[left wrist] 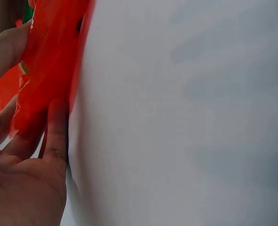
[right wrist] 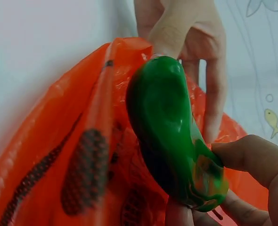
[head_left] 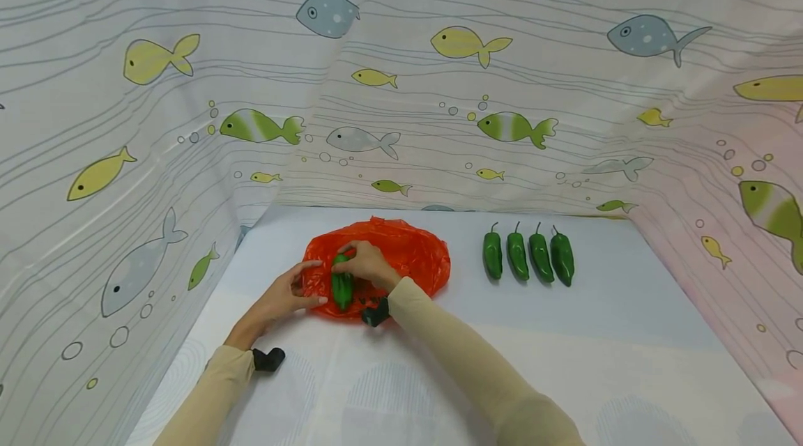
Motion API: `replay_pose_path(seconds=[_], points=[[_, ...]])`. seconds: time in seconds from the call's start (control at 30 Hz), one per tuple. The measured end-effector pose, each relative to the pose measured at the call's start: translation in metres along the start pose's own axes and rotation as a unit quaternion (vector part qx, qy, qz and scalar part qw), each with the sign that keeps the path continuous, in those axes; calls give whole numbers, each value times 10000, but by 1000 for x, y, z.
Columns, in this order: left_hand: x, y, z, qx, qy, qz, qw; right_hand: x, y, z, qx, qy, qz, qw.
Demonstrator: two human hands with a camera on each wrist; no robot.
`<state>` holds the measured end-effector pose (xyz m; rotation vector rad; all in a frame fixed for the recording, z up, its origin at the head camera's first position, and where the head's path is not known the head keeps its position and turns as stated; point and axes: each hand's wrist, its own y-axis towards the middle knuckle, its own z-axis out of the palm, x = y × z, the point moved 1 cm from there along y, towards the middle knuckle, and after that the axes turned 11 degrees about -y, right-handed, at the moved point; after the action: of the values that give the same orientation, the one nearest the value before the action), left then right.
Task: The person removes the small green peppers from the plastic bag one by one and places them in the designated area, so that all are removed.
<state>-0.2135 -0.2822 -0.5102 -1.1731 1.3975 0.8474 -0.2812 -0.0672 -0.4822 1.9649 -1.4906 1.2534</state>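
Observation:
A glossy green chili pepper (right wrist: 162, 108) is pinched near its stem end by my right hand (head_left: 366, 263). The pepper stands out over an open red plastic bag (head_left: 426, 251) with dark printing. At the bag's left side is my left hand (head_left: 280, 298), its thumb and fingers spread apart. In the left wrist view, the left fingers (left wrist: 57, 127) lie against the bag's outside. The left thumb (right wrist: 169, 30) is by the bag's rim in the right wrist view. Whatever lies deeper in the bag is hidden.
Several green chili peppers (head_left: 516, 256) lie in a row right of the bag, stems pointing away. The white table (head_left: 477, 355) has pale patterns. Fish-printed cloth (head_left: 414, 146) hangs behind and on both sides. Each wrist wears a small black device (head_left: 270, 360).

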Motion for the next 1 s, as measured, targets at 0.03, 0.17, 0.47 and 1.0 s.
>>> replay_pose_path(seconds=[0.03, 0.17, 0.47, 1.0], points=[[0, 0, 0, 9, 4, 9, 10000, 0, -1, -1, 16, 39, -30, 10000], [0, 0, 0, 4, 42, 16, 10000, 2, -6, -7, 35, 124, -146, 9998], [-1, -1, 0, -51, 118, 15, 9999, 0, -14, -21, 55, 164, -288, 9994], [2, 1, 0, 85, -178, 63, 9998, 0, -31, -43, 98, 364, -737, 9966]])
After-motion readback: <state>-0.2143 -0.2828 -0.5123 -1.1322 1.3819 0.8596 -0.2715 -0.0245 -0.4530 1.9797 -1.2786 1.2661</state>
